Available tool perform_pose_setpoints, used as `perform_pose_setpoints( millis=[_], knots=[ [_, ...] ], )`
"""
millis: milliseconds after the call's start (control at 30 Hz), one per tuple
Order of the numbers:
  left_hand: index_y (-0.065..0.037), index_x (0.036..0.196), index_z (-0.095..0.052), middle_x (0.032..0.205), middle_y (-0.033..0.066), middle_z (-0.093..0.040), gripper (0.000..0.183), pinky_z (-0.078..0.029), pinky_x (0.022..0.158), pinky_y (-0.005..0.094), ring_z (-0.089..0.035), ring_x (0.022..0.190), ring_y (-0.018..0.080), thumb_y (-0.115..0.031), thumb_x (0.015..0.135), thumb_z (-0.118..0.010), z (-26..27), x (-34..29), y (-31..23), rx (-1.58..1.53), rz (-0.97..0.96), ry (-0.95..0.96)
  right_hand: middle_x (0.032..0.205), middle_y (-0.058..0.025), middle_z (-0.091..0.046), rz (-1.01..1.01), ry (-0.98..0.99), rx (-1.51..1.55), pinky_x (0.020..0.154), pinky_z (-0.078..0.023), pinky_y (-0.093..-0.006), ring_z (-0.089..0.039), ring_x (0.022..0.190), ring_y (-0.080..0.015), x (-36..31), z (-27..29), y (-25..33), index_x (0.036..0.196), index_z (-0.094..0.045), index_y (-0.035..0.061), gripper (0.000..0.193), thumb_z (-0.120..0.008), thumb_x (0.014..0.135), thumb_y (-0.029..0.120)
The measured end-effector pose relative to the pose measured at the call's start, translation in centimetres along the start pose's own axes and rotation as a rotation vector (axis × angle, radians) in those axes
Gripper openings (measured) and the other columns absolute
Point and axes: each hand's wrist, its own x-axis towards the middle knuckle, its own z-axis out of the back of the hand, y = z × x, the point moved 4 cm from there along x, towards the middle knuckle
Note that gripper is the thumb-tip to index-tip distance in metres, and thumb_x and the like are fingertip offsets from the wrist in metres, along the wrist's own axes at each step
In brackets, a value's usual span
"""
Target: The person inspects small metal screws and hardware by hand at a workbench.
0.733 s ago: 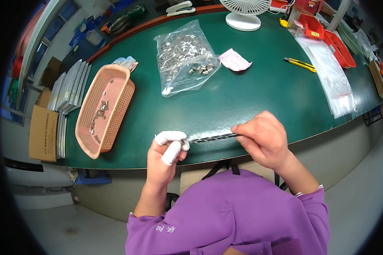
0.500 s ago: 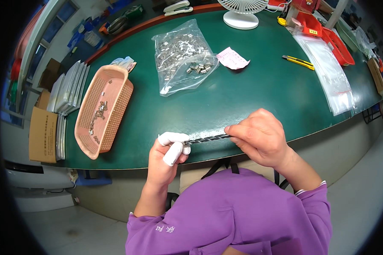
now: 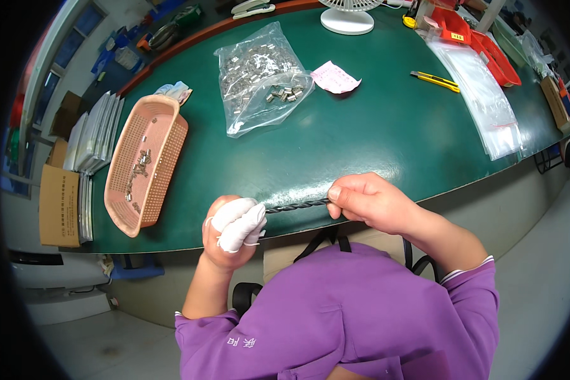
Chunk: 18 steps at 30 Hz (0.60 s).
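My right hand (image 3: 367,201) pinches one end of a dark twist drill bit (image 3: 296,206) between thumb and fingers, holding it level over the table's near edge. The bit's other end runs to my left hand (image 3: 229,233), whose fingers wear white finger cots and are closed together. A small metal part sat in those fingers a moment ago; the cots now hide it. Beyond my hands lies a clear plastic bag (image 3: 234,120) with many small metal parts (image 3: 285,94) inside. Left of my hands, a pink perforated basket (image 3: 166,166) holds several similar pieces.
A pink paper slip (image 3: 334,78) lies beside the bag. To the right are a yellow utility knife (image 3: 438,82), a stack of clear plastic bags (image 3: 481,104) and red trays (image 3: 495,60). A white fan (image 3: 347,21) stands at the back; a cardboard box (image 3: 59,206) is far left.
My left fingers have curled further and now cover the small metal part and the drill bit's end. The right hand has turned, still pinching the bit. The whole view has shifted slightly.
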Motion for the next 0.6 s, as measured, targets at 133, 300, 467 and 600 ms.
perform_pose_setpoints(
  millis=[133, 300, 467, 600],
  knots=[
    [-0.002, 0.089, -0.057, 0.079, 0.0105, -0.056, 0.024, -0.045, 0.057, 0.0281, -0.055, 0.065, 0.0239, 0.005, 0.067, -0.065, -0.3, 1.1, 0.9, -0.05, 0.064, 0.159, 0.058, -0.0042, -0.048, 0.767, -0.368, -0.609, 0.05, -0.038, -0.0288, -0.047, 0.054, -0.0172, -0.2, 0.4, 1.3, 0.076, -0.056, 0.0031, 0.018, -0.052, 0.084, 0.018],
    [-0.002, 0.093, -0.055, 0.078, 0.0066, -0.055, 0.012, -0.041, 0.054, 0.0211, -0.049, 0.062, 0.0085, 0.001, 0.083, -0.05, -1.7, -1.5, 2.8, -0.982, 0.995, 0.102, 0.065, -0.0039, -0.053, 1.165, -0.366, -1.108, 0.053, -0.038, -0.0297, -0.049, 0.058, -0.0186, -1.9, 0.1, 3.0, 0.079, -0.058, 0.0046, 0.008, -0.061, 0.074, 0.01],
    [-0.002, 0.093, -0.055, 0.076, 0.0069, -0.056, 0.015, -0.041, 0.055, 0.0226, -0.052, 0.062, 0.0127, 0.003, 0.079, -0.054, -1.7, -1.2, 3.1, -0.886, 1.044, 0.063, 0.06, -0.002, -0.045, 1.058, -0.389, -1.016, 0.05, -0.036, -0.0292, -0.044, 0.055, -0.0144, -0.9, 0.0, 3.1, 0.08, -0.057, 0.0051, 0.011, -0.056, 0.079, 0.016],
    [-0.003, 0.091, -0.057, 0.077, 0.0099, -0.054, 0.027, -0.043, 0.054, 0.0288, -0.053, 0.061, 0.0227, 0.006, 0.067, -0.064, -0.5, 0.7, 1.3, -0.092, 0.078, 0.149, 0.053, 0.0007, -0.038, 0.419, -0.206, -0.369, 0.046, -0.032, -0.025, -0.038, 0.049, -0.0093, 0.5, 0.9, 1.3, 0.077, -0.056, 0.0044, 0.019, -0.052, 0.084, 0.022]
  ],
)
